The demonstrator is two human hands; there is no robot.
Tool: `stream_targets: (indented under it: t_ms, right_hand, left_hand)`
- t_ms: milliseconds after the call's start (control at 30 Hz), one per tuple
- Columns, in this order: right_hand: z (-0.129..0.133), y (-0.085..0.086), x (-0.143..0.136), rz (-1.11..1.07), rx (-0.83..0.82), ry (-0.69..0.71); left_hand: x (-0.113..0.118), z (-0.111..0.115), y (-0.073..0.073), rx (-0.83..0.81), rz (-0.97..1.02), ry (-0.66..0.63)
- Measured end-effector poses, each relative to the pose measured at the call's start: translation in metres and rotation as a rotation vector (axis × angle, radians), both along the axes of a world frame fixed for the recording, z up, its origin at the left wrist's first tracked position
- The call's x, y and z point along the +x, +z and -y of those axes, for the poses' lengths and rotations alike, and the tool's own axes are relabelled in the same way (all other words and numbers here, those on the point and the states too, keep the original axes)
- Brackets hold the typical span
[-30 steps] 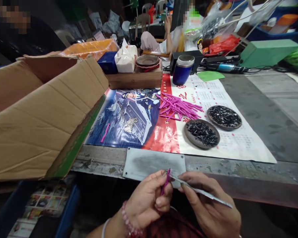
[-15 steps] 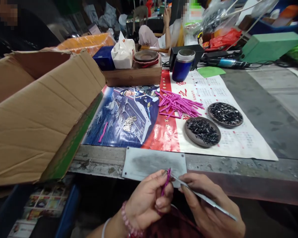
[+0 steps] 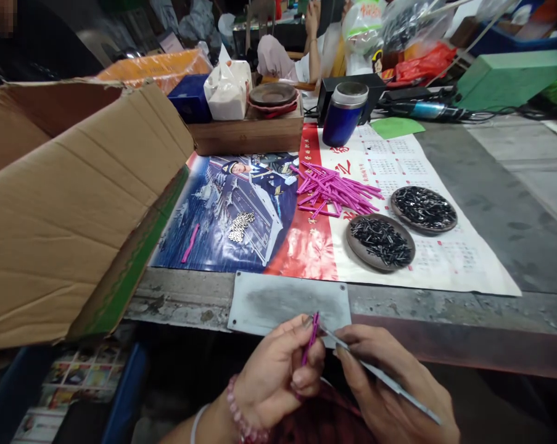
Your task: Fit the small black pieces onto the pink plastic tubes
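Note:
My left hand (image 3: 280, 367) pinches a magenta strip piece (image 3: 310, 342) upright between thumb and fingers, over the near table edge. Held like a pen in my right hand (image 3: 393, 373) are slim metal tweezers (image 3: 389, 380), their tip at the top of the magenta piece. Just beyond lies a grey metal plate (image 3: 282, 302). A pile of magenta strips (image 3: 336, 190) rests on the calendar poster (image 3: 306, 253), with small silvery rings (image 3: 241, 227) to its left. Two round dishes, the nearer (image 3: 352, 250) and the farther (image 3: 447, 225), hold small black parts.
On the left stands an open cardboard box (image 3: 74, 228). A blue cup (image 3: 340, 117) and a wooden box (image 3: 245, 137) with tissues are at the back. One magenta strip (image 3: 190, 243) lies apart. Another person's raised arm (image 3: 313, 43) shows behind the table.
The view has shifted slightly, so the table items appear a little higher. Both hands keep nearly the same pose, with the tweezers still at the magenta piece.

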State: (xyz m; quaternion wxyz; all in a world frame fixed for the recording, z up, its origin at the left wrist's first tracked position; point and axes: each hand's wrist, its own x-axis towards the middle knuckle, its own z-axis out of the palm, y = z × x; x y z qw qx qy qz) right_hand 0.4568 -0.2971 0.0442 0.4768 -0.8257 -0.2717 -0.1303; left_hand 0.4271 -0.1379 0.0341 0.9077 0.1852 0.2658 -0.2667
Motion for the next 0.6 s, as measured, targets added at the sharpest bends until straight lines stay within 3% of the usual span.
stream_targets:
  t_ms: [133, 433, 600]
  right_hand:
    - [-0.0033, -0.0048, 0.0017, 0.032, -0.092, 0.031]
    - [-0.0067, -0.0034, 0.0035, -0.041, -0.018, 0.028]
    - [-0.0100, -0.0089, -0.0003, 0.059, -0.112, -0.053]
  left_hand:
    - [-0.0002, 0.0007, -0.0023, -0.008, 0.016, 0.007]
    - [-0.0013, 0.0000, -0.0028, -0.028, 0.034, 0.000]
    - [-0.0025, 0.0011, -0.0046, -0.008, 0.041, 0.002]
